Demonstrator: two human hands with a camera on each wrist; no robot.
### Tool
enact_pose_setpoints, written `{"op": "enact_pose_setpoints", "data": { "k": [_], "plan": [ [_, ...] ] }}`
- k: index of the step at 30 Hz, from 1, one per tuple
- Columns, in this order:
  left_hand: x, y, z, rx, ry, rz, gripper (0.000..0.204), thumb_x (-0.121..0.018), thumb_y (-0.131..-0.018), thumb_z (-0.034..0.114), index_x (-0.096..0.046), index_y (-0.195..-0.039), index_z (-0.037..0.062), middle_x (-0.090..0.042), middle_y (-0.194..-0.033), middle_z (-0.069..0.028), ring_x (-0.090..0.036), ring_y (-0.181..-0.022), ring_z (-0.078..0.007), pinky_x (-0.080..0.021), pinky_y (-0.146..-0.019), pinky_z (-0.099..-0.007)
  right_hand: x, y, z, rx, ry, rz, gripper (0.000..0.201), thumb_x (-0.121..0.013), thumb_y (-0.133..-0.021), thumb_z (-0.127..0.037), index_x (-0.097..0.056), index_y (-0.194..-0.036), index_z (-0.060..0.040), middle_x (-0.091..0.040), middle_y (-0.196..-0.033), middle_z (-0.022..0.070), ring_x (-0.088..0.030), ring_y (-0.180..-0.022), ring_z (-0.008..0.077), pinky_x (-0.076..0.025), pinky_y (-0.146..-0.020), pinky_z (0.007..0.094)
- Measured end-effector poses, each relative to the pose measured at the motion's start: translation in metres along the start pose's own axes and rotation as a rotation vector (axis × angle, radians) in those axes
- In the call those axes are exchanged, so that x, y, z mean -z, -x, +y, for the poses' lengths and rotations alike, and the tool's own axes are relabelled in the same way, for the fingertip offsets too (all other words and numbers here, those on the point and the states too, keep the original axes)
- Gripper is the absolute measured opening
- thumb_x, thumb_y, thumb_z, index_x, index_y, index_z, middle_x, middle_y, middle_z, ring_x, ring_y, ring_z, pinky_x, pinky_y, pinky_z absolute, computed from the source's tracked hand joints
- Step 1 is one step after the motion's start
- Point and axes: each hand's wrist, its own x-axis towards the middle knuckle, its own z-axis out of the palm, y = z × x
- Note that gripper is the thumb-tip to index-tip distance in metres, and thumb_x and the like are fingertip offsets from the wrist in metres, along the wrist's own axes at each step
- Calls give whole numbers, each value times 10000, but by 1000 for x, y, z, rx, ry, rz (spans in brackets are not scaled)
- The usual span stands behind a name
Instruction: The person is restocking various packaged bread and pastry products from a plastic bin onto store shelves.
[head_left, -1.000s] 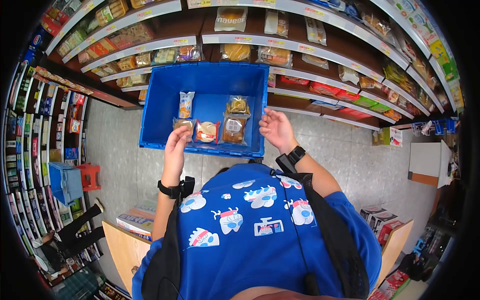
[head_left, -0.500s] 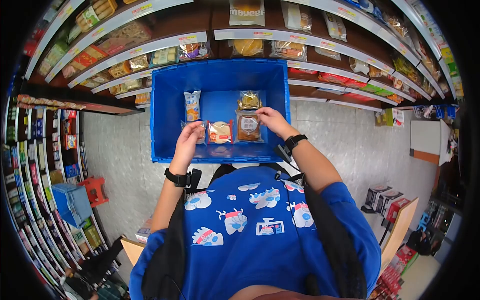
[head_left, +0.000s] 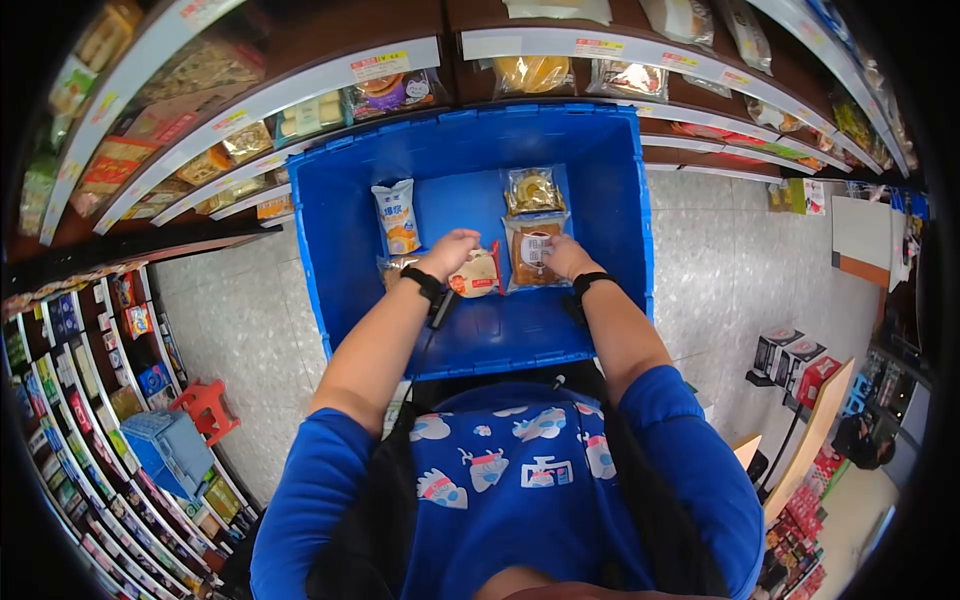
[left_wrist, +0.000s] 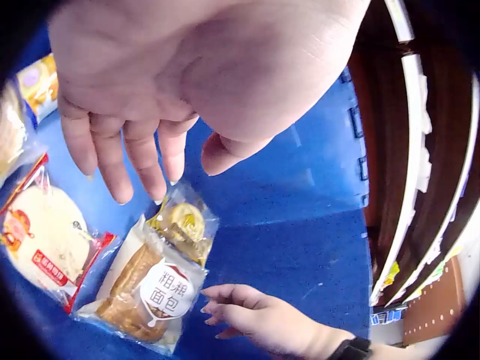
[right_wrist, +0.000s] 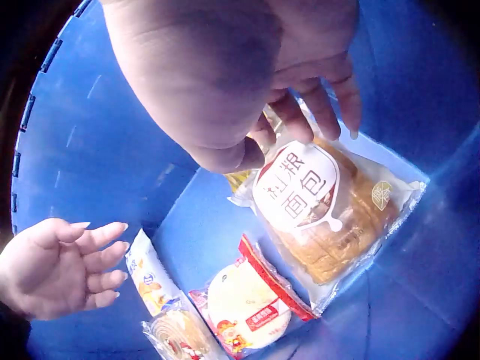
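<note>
Left hand (head_left: pixel 450 254), fingers loosely spread, part-hides red-edged flatbread pack (head_left: pixel 476 276); right hand (head_left: pixel 568 258), fingers apart, beside bagged bread (head_left: pixel 526 268), contact unclear.

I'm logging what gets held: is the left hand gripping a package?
No, the left hand is open and empty inside the blue plastic crate, its fingers closed around nothing.

Five wrapped food packets (head_left: pixel 475 272), one blue bin (head_left: pixel 500 335) and two bare hands (head_left: pixel 570 258) are pictured in a shop, along with one red stool (head_left: pixel 207 408) and three stacked-goods boxes (head_left: pixel 797 365) on the floor side.
</note>
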Motion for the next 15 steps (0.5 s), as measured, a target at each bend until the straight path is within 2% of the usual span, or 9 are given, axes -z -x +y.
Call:
{"op": "enact_pose_setpoints", "data": {
  "k": [2,3,5,6,9,10,12,13,15],
  "plan": [
    [-13,-23,-13,38,40,1,386,-502,-932,244,-546,-1236,11,-616,-1117,-100,-584,-1015,-191,-482,-862,-313,-3,-7,0,-172,40,-28,499,-656,-847,-290,-565,-1258,-22,-492,-1350,212,-493,-1241,367,-421,-1043,394],
    [-19,-34,-16,115,54,-27,437,-502,-936,295,-506,-1292,43,-578,-1199,-81,-565,-1053,-202,-445,-904,-342,-2,-14,2,-276,44,-81,601,-662,-854,-296,-470,-1355,-26,-463,-1397,200,-478,-1269,368,-413,-1057,388],
    [-32,-54,-22,269,79,-84,552,-502,-942,398,-425,-1405,107,-502,-1363,-42,-527,-1131,-223,-371,-988,-401,-5,-25,3,-350,44,-88,667,-677,-846,-309,-415,-1392,-30,-454,-1413,197,-473,-1279,361,-412,-1060,384],
    [-39,-63,-28,281,88,-95,552,-502,-942,398,-425,-1405,107,-502,-1363,-42,-527,-1131,-223,-371,-988,-401,-8,-29,8,-413,44,-91,736,-691,-837,-322,-361,-1429,-34,-445,-1429,194,-469,-1289,354,-411,-1063,379],
    [-56,-85,-46,284,107,-70,605,-536,-924,391,-399,-1438,105,-473,-1392,-52,-501,-1168,-221,-371,-991,-399,-13,-49,26,-443,-146,-136,867,-708,-821,-309,-246,-1469,35,-493,-1379,233,-494,-1272,339,-407,-1046,364],
    [-60,-91,-51,286,146,-66,657,-558,-907,397,-358,-1460,105,-449,-1412,-66,-462,-1214,-227,-339,-1024,-414,-17,-53,31,-453,-141,-149,867,-708,-821,-309,-246,-1469,35,-493,-1379,233,-494,-1272,339,-407,-1046,364],
    [-67,-98,-57,286,225,-51,772,-603,-872,408,-277,-1503,104,-403,-1451,-93,-385,-1305,-239,-274,-1091,-443,-26,-61,40,-449,-400,-137,918,-726,-810,-334,-218,-1462,65,-515,-1353,236,-520,-1246,315,-419,-1027,351],
    [-69,-99,-57,302,290,-53,835,-622,-856,397,-215,-1521,99,-322,-1514,-120,-287,-1397,-249,-207,-1137,-432,-28,-64,44,-395,-501,-186,923,-740,-806,-326,-219,-1453,76,-522,-1342,226,-525,-1236,286,-429,-1011,338],
    [-72,-98,-60,307,304,-57,851,-628,-851,393,-201,-1524,94,-283,-1537,-126,-249,-1420,-255,-194,-1147,-427,-40,-65,49,-421,-514,-159,935,-754,-789,-333,-232,-1453,69,-528,-1339,224,-533,-1229,285,-431,-1012,331]
  ]
}}
